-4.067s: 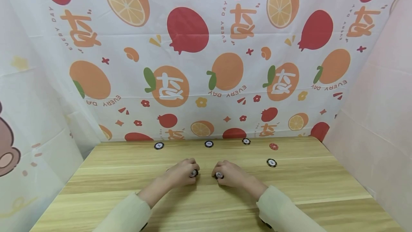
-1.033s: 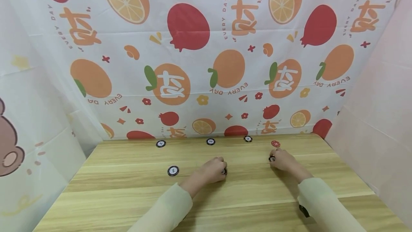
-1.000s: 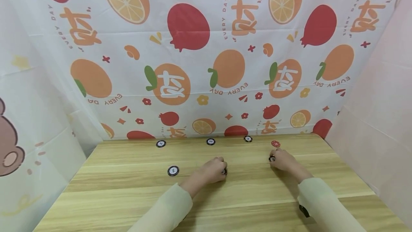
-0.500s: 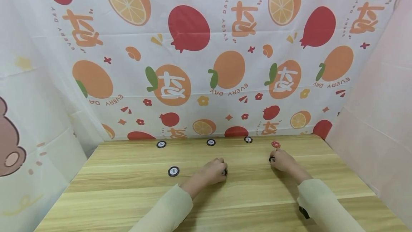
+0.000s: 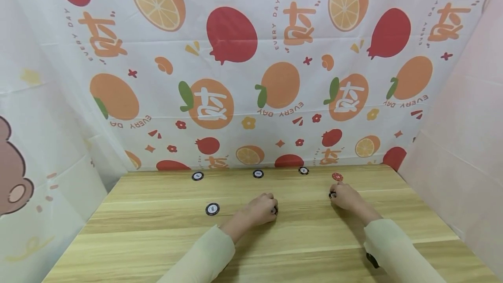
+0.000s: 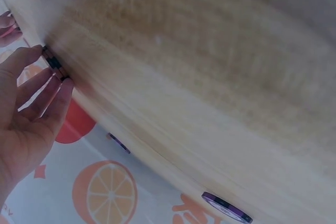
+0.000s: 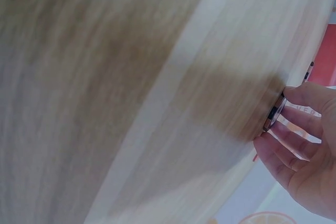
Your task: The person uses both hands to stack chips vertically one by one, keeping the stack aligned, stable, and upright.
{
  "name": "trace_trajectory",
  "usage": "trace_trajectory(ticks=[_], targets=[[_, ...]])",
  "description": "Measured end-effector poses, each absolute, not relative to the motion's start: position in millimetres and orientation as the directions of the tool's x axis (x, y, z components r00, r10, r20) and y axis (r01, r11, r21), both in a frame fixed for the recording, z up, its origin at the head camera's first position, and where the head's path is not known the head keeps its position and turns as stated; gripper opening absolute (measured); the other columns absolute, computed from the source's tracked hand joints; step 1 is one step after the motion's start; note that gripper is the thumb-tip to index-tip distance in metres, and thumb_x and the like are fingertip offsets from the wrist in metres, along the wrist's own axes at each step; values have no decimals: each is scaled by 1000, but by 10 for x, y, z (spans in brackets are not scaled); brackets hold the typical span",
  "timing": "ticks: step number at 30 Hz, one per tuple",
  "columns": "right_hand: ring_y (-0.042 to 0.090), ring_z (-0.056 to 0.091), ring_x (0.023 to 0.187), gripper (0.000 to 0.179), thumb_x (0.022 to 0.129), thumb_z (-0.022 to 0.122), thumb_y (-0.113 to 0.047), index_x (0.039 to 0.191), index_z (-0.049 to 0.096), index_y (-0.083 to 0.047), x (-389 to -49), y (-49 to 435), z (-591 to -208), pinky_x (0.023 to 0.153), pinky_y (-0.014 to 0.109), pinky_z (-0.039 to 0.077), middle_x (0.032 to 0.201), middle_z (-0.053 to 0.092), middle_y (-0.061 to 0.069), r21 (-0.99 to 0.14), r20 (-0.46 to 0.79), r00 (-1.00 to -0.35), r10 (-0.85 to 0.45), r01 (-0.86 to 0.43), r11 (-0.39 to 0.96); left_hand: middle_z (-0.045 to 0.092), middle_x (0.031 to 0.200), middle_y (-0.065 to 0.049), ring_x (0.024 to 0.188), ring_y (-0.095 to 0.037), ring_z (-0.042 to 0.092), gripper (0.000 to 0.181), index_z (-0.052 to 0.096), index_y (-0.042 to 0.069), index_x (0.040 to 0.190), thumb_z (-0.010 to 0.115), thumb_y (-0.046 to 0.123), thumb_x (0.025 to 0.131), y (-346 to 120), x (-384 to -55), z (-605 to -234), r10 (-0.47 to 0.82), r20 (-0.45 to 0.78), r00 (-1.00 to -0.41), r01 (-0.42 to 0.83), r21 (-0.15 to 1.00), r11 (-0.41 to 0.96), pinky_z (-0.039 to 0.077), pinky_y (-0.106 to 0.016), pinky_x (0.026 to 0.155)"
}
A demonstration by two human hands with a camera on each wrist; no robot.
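My left hand (image 5: 257, 211) is over the middle of the wooden table, its thumb and fingertips gripping a black poker chip (image 5: 274, 210) by the rim. In the left wrist view that chip (image 6: 54, 64) is edge-on, flat against the wood. Farther right, my right hand (image 5: 346, 196) grips another black poker chip (image 5: 332, 194), partly hidden by the fingers. The right wrist view has this chip (image 7: 274, 114) between thumb and fingertips, low at the tabletop. Just beyond the right hand lies a red poker chip (image 5: 337, 177).
Along the table's back edge lie three black chips: a left one (image 5: 198, 176), a middle one (image 5: 258, 174) and a right one (image 5: 303, 170). One more black chip (image 5: 212, 209) lies left of the left hand. A fruit-print curtain (image 5: 243, 82) hangs behind the table (image 5: 157, 239).
Since the oldest frame both hands have moved right, the right hand onto the black chip near the red one. A black chip now shows left of the left hand. In the last second both hands stay still.
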State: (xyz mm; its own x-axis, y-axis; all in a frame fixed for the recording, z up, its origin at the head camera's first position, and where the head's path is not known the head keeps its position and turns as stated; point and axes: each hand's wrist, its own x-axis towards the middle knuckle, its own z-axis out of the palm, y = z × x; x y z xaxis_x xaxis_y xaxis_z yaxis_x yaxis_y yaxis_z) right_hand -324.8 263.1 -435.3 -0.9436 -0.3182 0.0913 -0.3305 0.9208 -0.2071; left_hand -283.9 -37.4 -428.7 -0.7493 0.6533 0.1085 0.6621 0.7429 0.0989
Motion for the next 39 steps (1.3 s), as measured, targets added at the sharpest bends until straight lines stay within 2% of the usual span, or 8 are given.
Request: trace_trajectory(ticks=[4,11,14,23,31,39], targets=[[28,55,79,19,75,61,-4,93,63,2,-3267,2643,-4381,70,44,46,88,55,13,-212,91,-946,-312,-324,922,54,88,-3,81,-15,52,21,66,7,95,71,17,77,-383,-2842,-4304,641,95,-762,648,120,752,45,-22,69],[31,56,81,18,75,61,-3,92,64,1,-3288,2636,-4394,72,45,46,88,56,14,-220,109,-941,-321,-338,915,53,86,-2,83,-16,51,27,65,4,96,73,12,72,-446,-2854,-4331,598,125,-792,606,287,742,44,-24,73],[30,56,81,19,75,60,-3,93,64,0,-3290,2622,-4390,73,44,46,89,57,14,-226,108,-944,-313,-330,917,54,86,-4,82,-17,51,27,66,2,95,73,9,70,-463,-2848,-4312,601,132,-789,608,318,728,44,-25,73],[27,56,80,18,73,63,-2,91,65,-1,-3267,2593,-4367,72,43,46,87,57,12,-253,114,-942,-314,-333,908,53,87,-4,83,-18,50,26,66,2,96,72,10,72,-468,-2851,-4319,609,126,-783,614,310,726,44,-25,73],[25,55,70,18,68,68,-6,85,64,0,-3254,2615,-4412,65,41,48,78,54,9,-241,245,-874,-419,-473,847,53,88,-4,83,-17,49,25,66,2,97,72,10,73,-461,-2862,-4346,609,119,-784,611,316,726,44,-25,73],[21,54,71,18,69,71,-5,86,64,-3,-3241,2484,-4426,68,40,48,83,51,8,-247,212,-898,-386,-431,868,53,88,-4,81,-17,49,24,67,5,96,72,8,72,-453,-2856,-4331,620,128,-774,624,318,714,44,-24,71]])
